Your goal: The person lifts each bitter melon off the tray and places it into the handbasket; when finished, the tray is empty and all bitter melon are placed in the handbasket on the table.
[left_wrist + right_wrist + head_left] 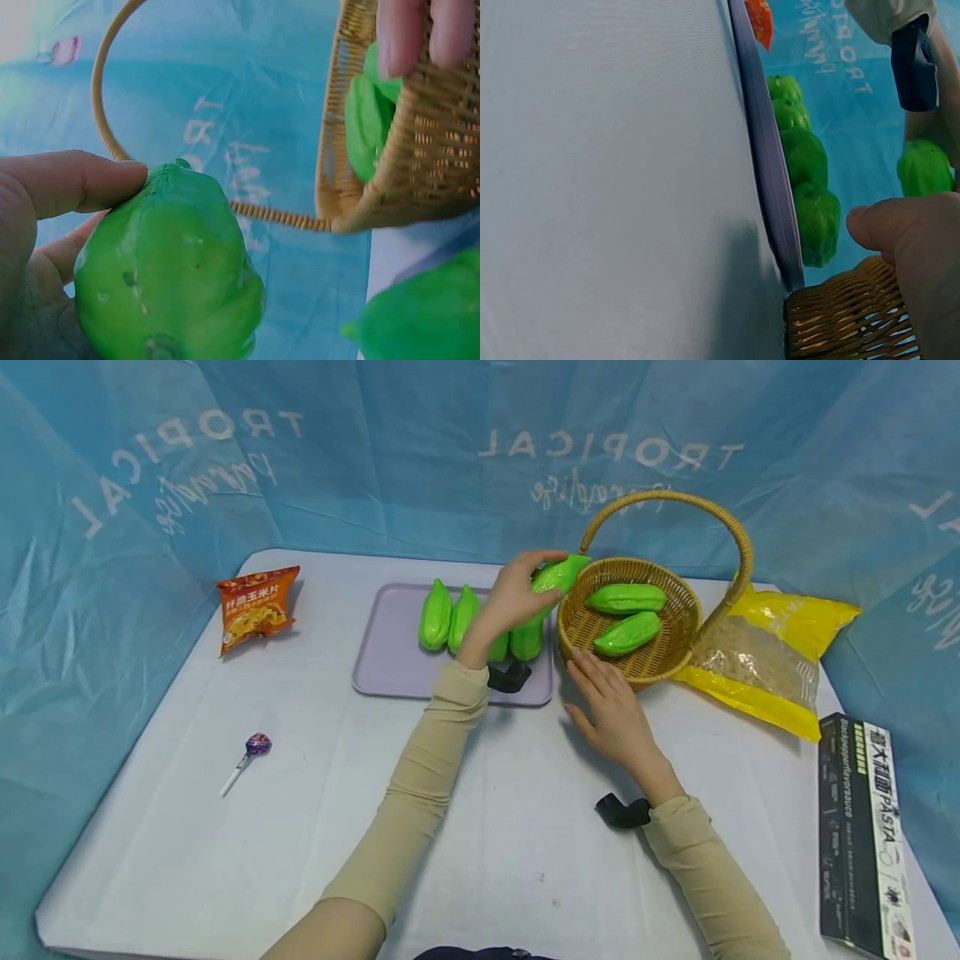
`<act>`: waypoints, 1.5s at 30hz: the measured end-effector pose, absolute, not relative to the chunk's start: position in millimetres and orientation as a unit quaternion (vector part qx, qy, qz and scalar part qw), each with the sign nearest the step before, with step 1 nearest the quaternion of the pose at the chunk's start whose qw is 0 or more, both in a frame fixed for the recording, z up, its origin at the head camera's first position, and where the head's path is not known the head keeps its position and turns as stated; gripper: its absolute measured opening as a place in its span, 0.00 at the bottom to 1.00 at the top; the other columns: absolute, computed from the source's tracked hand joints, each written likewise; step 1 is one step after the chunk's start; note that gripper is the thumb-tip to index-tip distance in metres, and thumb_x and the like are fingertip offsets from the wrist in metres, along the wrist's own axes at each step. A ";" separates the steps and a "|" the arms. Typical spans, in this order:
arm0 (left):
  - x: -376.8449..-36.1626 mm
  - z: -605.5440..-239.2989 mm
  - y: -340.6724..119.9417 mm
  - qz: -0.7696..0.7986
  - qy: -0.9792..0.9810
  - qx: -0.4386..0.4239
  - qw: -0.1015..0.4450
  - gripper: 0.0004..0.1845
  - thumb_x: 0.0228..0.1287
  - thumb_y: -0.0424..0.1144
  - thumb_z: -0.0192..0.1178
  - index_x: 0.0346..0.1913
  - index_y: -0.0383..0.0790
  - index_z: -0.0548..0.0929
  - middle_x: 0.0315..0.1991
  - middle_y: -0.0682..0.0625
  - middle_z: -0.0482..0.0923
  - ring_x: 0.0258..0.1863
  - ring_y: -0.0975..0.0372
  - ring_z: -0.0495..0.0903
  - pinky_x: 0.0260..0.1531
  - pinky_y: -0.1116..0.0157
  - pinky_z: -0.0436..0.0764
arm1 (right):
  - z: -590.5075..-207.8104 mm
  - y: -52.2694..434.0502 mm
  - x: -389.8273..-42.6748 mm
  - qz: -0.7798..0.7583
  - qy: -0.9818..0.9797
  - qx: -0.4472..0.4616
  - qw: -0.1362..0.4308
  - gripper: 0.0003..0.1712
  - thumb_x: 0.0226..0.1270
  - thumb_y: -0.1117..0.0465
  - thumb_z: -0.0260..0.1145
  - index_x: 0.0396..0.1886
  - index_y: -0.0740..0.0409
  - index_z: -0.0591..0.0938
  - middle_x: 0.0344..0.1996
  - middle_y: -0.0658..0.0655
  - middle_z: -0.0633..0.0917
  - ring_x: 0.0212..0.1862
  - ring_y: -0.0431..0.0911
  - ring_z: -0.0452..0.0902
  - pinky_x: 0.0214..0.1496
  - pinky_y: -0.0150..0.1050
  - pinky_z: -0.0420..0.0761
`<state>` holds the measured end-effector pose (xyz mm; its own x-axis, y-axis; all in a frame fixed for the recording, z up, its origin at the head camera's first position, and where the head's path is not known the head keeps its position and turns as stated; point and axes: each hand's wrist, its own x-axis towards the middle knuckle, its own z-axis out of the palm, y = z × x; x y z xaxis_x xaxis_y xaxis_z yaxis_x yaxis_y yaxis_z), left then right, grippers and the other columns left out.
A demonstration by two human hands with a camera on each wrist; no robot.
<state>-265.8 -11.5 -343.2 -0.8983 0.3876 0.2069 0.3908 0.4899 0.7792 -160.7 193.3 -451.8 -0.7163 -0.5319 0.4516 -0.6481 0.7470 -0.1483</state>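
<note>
White-covered worktop (300, 827) against blue sheeting, left hand (517, 597) gripping green plastic gourd (558, 575) at woven wicker basket (645, 660) rim, right hand (611, 710) flat, fingers straight against basket's side

- The left hand (517, 597) is raised just left of the wicker basket (678, 635), thumb and fingers curled round a green gourd (558, 575).
- The left forearm, in a beige sleeve, stretches forward toward the basket.
- The right hand (609, 706) lies palm down just in front of the basket, straight fingers touching its near wall, its beige-sleeved forearm angled in.
</note>
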 end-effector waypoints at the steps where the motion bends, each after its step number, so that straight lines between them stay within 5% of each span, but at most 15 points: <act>1: -265.4 -342.6 -9.2 -0.449 -0.864 -0.229 0.000 0.28 0.68 0.38 0.59 0.69 0.45 0.69 0.69 0.48 0.67 0.70 0.55 0.64 0.67 0.59 0.68 | -451.7 193.4 -160.7 0.151 -0.914 0.323 0.194 0.38 0.62 0.60 0.69 0.70 0.67 0.67 0.72 0.64 0.66 0.73 0.57 0.59 0.74 0.53 0.59; 31: -286.5 -323.0 45.1 -0.398 -0.869 -0.288 -0.060 0.27 0.68 0.35 0.57 0.70 0.47 0.69 0.70 0.54 0.67 0.70 0.62 0.64 0.65 0.68 0.69 | -453.1 194.8 -163.3 0.149 -0.911 0.328 0.200 0.38 0.61 0.59 0.70 0.68 0.68 0.69 0.71 0.65 0.67 0.72 0.58 0.61 0.72 0.54 0.62; 38: -294.2 -325.1 61.0 -0.386 -0.870 -0.294 -0.091 0.29 0.68 0.33 0.56 0.72 0.47 0.66 0.71 0.53 0.65 0.69 0.62 0.65 0.48 0.69 0.70 | -452.4 195.0 -162.6 0.149 -0.915 0.320 0.197 0.35 0.61 0.59 0.69 0.65 0.70 0.71 0.68 0.67 0.70 0.71 0.59 0.62 0.71 0.55 0.62; 45: -303.2 -333.5 69.1 -0.359 -0.875 -0.305 -0.109 0.30 0.68 0.33 0.56 0.72 0.45 0.65 0.72 0.52 0.64 0.71 0.61 0.63 0.62 0.69 0.70 | -451.5 194.3 -162.8 0.156 -0.915 0.315 0.195 0.33 0.61 0.60 0.69 0.64 0.70 0.73 0.65 0.68 0.73 0.71 0.59 0.63 0.71 0.55 0.63</act>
